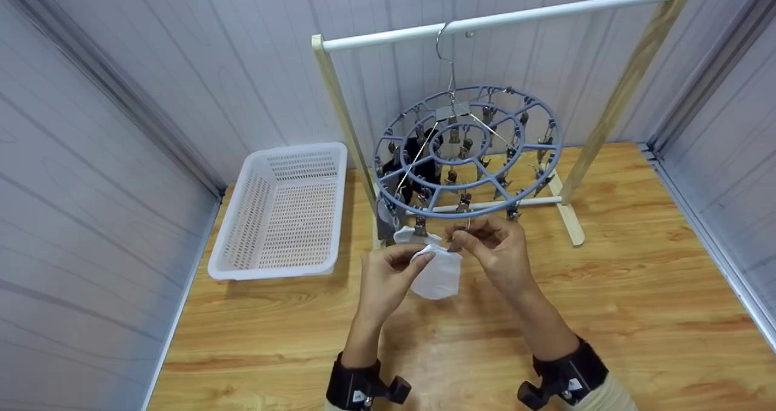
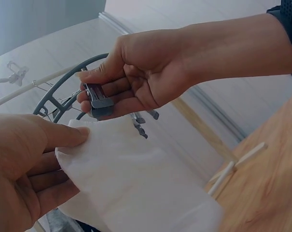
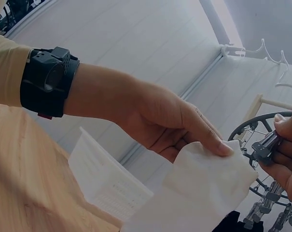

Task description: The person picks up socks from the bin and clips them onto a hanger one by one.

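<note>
My left hand (image 1: 388, 277) pinches the top edge of a white sock (image 1: 438, 277), thumb in front. The sock hangs down below the round drying hanger (image 1: 467, 215). My right hand (image 1: 500, 253) grips a dark clip (image 2: 100, 102) between thumb and fingers, close above the sock's edge. In the right wrist view the clip's end is beside the sock's upper corner; whether they touch, I cannot tell. Just behind, another white cloth part (image 1: 407, 235) hangs at a neighbouring clip (image 1: 421, 225).
The hanger hooks onto a white rod (image 1: 388, 37) of a wooden stand (image 1: 630, 77). Several clips dangle from its rings. Black cloth (image 1: 424, 162) and grey cloth (image 1: 386, 220) hang on its left side. A white plastic basket (image 1: 339, 217) stands to the left on the wooden surface.
</note>
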